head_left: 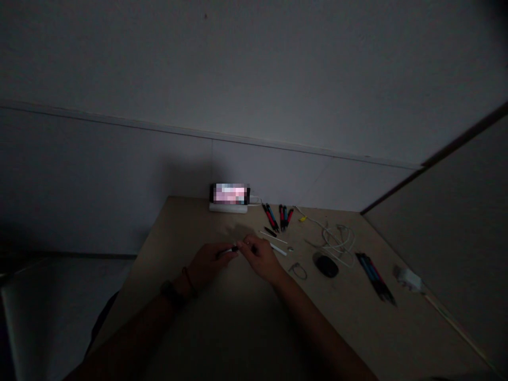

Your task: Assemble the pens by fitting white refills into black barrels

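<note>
In dim light, my left hand [208,259] is closed around a slim dark-and-pale pen [229,250] above the tabletop. My right hand [260,256] pinches at the pen's right end, its fingertips against those of the left; whether it also holds a small part I cannot tell. Just beyond the right hand lie a short black pen piece [270,232], a thin white stick like a refill [280,239] and a white tube [278,249]. A tiny object [290,248] rests to the right of the tube, too small to name.
A phone [230,194] with a blurred bright screen leans on a white stand [228,208] by the wall. Red and blue pens [283,218] lie behind the hands, more pens [375,278] at right. A mouse [326,265], tangled white cable [337,238], cable loop [298,271] and plug [408,279] occupy the right side.
</note>
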Motion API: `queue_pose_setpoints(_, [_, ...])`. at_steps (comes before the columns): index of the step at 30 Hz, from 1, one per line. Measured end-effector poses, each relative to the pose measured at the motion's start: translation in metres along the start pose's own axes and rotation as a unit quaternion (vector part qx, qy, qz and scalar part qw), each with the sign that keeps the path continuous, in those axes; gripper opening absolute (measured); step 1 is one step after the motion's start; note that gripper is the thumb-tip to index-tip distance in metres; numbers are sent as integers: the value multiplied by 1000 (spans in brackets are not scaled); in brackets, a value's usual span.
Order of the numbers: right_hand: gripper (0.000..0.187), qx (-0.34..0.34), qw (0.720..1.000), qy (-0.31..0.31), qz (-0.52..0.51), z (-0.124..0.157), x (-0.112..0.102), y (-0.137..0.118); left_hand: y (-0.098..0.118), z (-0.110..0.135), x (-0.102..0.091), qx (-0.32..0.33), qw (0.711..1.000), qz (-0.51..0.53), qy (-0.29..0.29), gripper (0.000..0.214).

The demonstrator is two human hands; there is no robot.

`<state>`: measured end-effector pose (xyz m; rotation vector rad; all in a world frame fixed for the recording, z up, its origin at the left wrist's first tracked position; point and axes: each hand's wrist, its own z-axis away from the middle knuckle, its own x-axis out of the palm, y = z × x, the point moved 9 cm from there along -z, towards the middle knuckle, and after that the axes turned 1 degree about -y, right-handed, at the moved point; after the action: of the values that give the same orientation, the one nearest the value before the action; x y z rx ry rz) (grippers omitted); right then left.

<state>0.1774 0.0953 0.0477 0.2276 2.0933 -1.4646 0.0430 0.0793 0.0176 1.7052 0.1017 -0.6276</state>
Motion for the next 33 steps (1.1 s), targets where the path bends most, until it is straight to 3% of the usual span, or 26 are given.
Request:
queue_pose_setpoints(3, [22, -8, 1000, -7, -17, 1, -1, -5, 1, 1, -1, -5, 1000, 14, 7, 37])
queue_pose_setpoints(6, [17, -21, 999, -14, -20, 2, -1, -9, 3, 1, -3, -6, 1000, 22, 17, 37])
queue_pose_setpoints(10, [20, -19, 1000, -11, -12, 1, -1, -8, 5, 1, -3, -3, 1000, 26, 16, 38])
queue_pose_setpoints(16, [39, -8, 1000, 7, -4, -1, 0, -3, 5, 1, -3, 10, 1000, 13, 14, 36])
queue_pose_setpoints(22, [19, -12, 1000, -5, -28, 1, -2, -5, 4, 0, -2, 12, 1000, 7, 13, 38])
queue_pose_setpoints(33, [31, -31, 999, -4, 7, 1, -2, -10, 0, 0, -1, 15, 1000, 10, 7, 38])
